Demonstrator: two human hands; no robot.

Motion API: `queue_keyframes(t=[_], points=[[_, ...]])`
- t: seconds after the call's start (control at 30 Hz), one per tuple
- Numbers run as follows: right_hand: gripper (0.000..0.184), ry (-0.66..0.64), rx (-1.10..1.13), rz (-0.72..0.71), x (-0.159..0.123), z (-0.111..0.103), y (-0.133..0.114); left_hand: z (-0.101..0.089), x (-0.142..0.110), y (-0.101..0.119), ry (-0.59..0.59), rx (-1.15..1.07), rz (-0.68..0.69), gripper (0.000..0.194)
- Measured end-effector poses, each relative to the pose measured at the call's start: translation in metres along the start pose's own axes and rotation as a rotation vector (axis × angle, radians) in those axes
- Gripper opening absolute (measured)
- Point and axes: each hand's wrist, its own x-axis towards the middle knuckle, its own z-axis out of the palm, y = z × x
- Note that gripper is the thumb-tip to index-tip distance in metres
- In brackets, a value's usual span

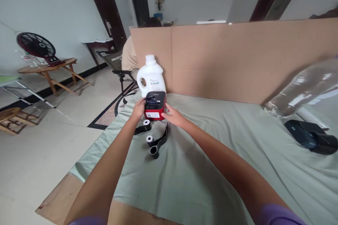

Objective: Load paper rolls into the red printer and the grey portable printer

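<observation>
A small black-and-red label printer [154, 106] stands on the green cloth, with a white printed sticker on its red front. My left hand [138, 108] grips its left side, the fingertips near the top edge. On the opposite side my right hand [174, 115] holds the red casing, thumb toward the front corner. Nearer to me lie a black ribbon roll on a white core [146, 124] and another black ribbon [160, 142], partly unwound between a white core and a dark tube. Directly behind the printer rises a large white jug [151, 74], its lower part hidden.
A tall cardboard panel [216, 63] borders the back of the cloth [200, 179]. Clear plastic wrapping [303, 86] and a black object [310, 137] lie at right. Behind the panel a person [129, 56] sits; a fan [37, 45] stands on a wooden stool at left.
</observation>
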Motion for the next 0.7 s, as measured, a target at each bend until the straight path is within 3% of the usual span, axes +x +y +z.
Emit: queue_keyframes(t=[0.07, 0.13, 0.2, 0.23, 0.27, 0.37, 0.43, 0.47, 0.53, 0.6, 0.7], points=[[0.064, 0.058, -0.119, 0.056, -0.046, -0.033, 0.008, -0.004, -0.014, 0.015, 0.165, 0.007, 0.058, 0.042], [0.058, 0.131, -0.286, 0.066, -0.111, -0.080, 0.020, 0.001, -0.042, 0.036, 0.339, -0.011, 0.244, 0.039], [0.052, 0.260, -0.457, 0.131, -0.186, -0.134, 0.033, 0.021, -0.084, 0.057, 0.339, -0.003, 0.418, 0.034], [0.048, 0.351, -0.540, 0.183, -0.224, -0.161, 0.039, 0.037, -0.110, 0.065, 0.245, 0.025, 0.450, 0.032], [0.044, 0.448, -0.622, 0.247, -0.260, -0.188, 0.043, 0.056, -0.138, 0.071, 0.053, 0.087, 0.465, 0.031], [0.041, 0.706, -0.857, 0.411, -0.345, -0.262, 0.045, 0.116, -0.220, 0.077, -0.720, 0.324, 0.636, 0.041], [0.044, 0.792, -0.959, 0.566, -0.374, -0.303, 0.043, 0.147, -0.259, 0.074, -1.079, 0.438, 0.757, 0.053], [0.048, 0.824, -0.989, 0.673, -0.381, -0.321, 0.042, 0.157, -0.272, 0.073, -1.188, 0.477, 0.797, 0.057], [0.059, 0.844, -0.988, 0.900, -0.382, -0.350, 0.043, 0.166, -0.286, 0.070, -1.296, 0.525, 0.831, 0.062], [0.070, 0.805, -0.905, 1.084, -0.372, -0.370, 0.049, 0.162, -0.289, 0.072, -1.324, 0.529, 0.839, 0.065], [0.083, 0.761, -0.752, 1.184, -0.354, -0.382, 0.061, 0.146, -0.299, 0.083, -1.419, 0.452, 0.900, 0.071]])
